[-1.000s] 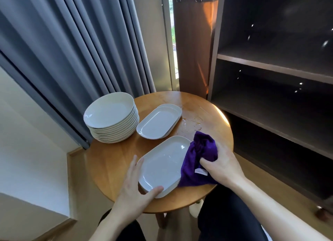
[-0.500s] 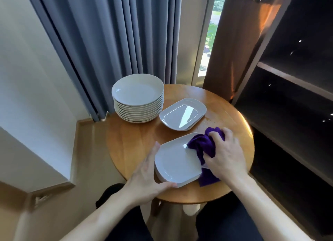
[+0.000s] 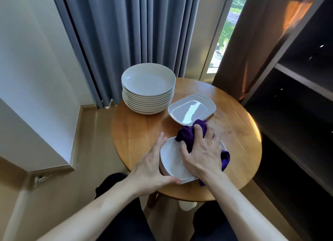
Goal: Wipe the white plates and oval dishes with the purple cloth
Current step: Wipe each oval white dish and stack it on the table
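Observation:
A white oval dish (image 3: 172, 162) lies at the near edge of the round wooden table (image 3: 140, 132), on top of at least one more dish. My left hand (image 3: 153, 166) grips its left rim, thumb along the near edge. My right hand (image 3: 201, 153) presses the bunched purple cloth (image 3: 185, 132) flat onto the dish, covering its right half. Further back, another pair of oval dishes (image 3: 191, 109) rests in the middle of the table. A tall stack of several round white plates (image 3: 148, 91) stands at the table's far left.
Wet smears mark the tabletop (image 3: 227, 129) right of the dishes. Grey curtains (image 3: 126, 33) hang behind the table, and a dark shelf unit (image 3: 297, 96) stands close on the right. My knees sit under the near edge.
My right hand has slid the cloth leftward from the dish's right edge onto its middle. The left hand keeps its hold on the rim. The camera has swung left and tilted.

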Demonstrator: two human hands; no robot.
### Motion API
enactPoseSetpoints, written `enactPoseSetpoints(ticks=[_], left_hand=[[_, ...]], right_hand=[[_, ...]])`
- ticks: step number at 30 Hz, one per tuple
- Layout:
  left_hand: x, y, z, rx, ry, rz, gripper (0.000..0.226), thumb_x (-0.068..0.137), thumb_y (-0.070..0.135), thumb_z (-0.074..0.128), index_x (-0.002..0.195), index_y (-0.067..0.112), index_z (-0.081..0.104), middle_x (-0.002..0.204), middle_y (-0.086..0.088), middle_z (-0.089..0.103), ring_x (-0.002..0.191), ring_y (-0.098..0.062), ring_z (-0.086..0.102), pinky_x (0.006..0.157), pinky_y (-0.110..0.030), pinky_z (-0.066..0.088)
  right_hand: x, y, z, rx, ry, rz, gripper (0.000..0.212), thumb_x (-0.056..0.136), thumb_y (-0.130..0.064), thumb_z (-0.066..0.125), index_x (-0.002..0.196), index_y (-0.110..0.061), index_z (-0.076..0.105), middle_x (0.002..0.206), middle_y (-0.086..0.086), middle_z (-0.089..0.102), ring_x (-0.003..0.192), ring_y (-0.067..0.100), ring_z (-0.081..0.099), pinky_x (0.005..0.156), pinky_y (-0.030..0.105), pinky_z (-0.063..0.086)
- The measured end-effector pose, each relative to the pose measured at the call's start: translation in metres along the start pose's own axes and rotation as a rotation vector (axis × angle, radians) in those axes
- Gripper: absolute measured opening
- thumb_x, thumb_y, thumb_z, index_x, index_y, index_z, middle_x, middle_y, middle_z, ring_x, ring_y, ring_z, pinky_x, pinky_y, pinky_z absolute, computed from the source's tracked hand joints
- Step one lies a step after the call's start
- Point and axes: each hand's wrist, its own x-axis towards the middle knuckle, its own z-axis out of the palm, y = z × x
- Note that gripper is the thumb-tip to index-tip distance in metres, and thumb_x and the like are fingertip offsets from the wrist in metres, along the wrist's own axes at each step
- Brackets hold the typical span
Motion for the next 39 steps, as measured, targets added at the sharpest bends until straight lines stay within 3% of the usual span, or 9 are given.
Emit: enactPoseSetpoints(ticks=[5,10,14,15,17,20,26,33,39], left_hand=[[0.0,0.004,-0.002,-0.068,-0.015,-0.016,0.144,0.056,0.064,0.09,0.155,0.052,-0.014,0.155,0.046,0.014,0.143,0.015,0.022,0.108,-0.008,0.023],[-0.001,0.011,-0.001,-0.03,-0.019,-0.02,0.126,0.077,0.049,0.078,0.156,0.047,-0.021,0.151,0.02,0.042,0.128,-0.003,0.054,0.102,-0.019,0.045],[-0.004,0.011,-0.002,-0.023,-0.023,-0.008,0.127,0.076,0.051,0.076,0.153,0.051,-0.026,0.145,0.051,0.023,0.133,0.01,0.041,0.104,-0.006,0.033],[-0.004,0.012,-0.003,-0.019,-0.026,0.001,0.126,0.073,0.054,0.073,0.152,0.052,-0.026,0.148,0.052,0.017,0.138,0.01,0.036,0.108,-0.007,0.03],[-0.004,0.012,-0.003,-0.004,-0.016,0.01,0.125,0.07,0.058,0.07,0.152,0.055,-0.024,0.162,0.033,0.018,0.149,-0.004,0.033,0.12,-0.026,0.03],[-0.004,0.012,-0.003,0.006,0.014,0.019,0.128,0.07,0.059,0.079,0.15,0.061,-0.021,0.168,0.018,0.022,0.151,-0.017,0.034,0.121,-0.044,0.032],[-0.003,0.007,0.0,0.06,0.015,-0.007,0.136,0.064,0.063,0.085,0.149,0.062,-0.02,0.166,0.027,0.016,0.153,-0.014,0.027,0.119,-0.033,0.021],[0.001,0.002,0.0,0.051,-0.003,-0.06,0.131,0.059,0.066,0.084,0.153,0.056,-0.007,0.162,0.03,0.017,0.149,-0.005,0.025,0.111,-0.022,0.022],[-0.001,0.001,0.0,-0.01,0.008,-0.068,0.135,0.054,0.061,0.089,0.156,0.05,0.001,0.16,0.035,0.019,0.147,0.001,0.026,0.109,-0.022,0.026]], right_hand=[[-0.015,-0.024,0.005,0.05,-0.076,-0.066,0.057,0.086,-0.055,0.042,0.138,-0.031,0.041,0.16,0.008,0.02,0.127,0.038,0.035,0.098,0.052,0.04],[-0.034,-0.038,0.001,0.007,-0.122,-0.255,0.037,0.08,-0.053,0.046,0.107,-0.028,0.051,0.14,-0.004,0.047,0.11,0.033,0.045,0.083,0.046,0.047],[-0.035,-0.023,-0.017,-0.007,-0.205,-0.398,0.033,0.076,-0.052,0.042,0.096,-0.028,0.052,0.122,-0.012,0.053,0.098,0.026,0.044,0.079,0.042,0.046],[-0.036,-0.02,-0.021,-0.03,-0.223,-0.428,0.033,0.075,-0.053,0.039,0.094,-0.029,0.051,0.12,-0.012,0.054,0.095,0.024,0.042,0.078,0.041,0.045],[-0.037,-0.016,-0.028,-0.081,-0.247,-0.453,0.034,0.074,-0.055,0.034,0.09,-0.029,0.049,0.115,-0.011,0.055,0.089,0.021,0.036,0.075,0.039,0.041],[-0.038,-0.007,-0.038,-0.141,-0.248,-0.442,0.033,0.073,-0.056,0.032,0.086,-0.03,0.046,0.107,-0.012,0.054,0.086,0.02,0.036,0.072,0.037,0.039],[-0.018,0.023,-0.053,-0.336,-0.235,-0.299,0.024,0.077,-0.051,0.037,0.083,-0.034,0.052,0.093,-0.015,0.049,0.089,0.016,0.04,0.071,0.034,0.032],[0.021,0.026,-0.044,-0.471,-0.115,-0.055,0.03,0.081,-0.046,0.043,0.093,-0.029,0.065,0.099,-0.007,0.059,0.094,0.024,0.049,0.078,0.04,0.037],[0.013,-0.013,-0.02,-0.405,-0.126,-0.122,0.038,0.082,-0.05,0.046,0.104,-0.022,0.057,0.113,0.008,0.054,0.105,0.035,0.051,0.085,0.045,0.038]])
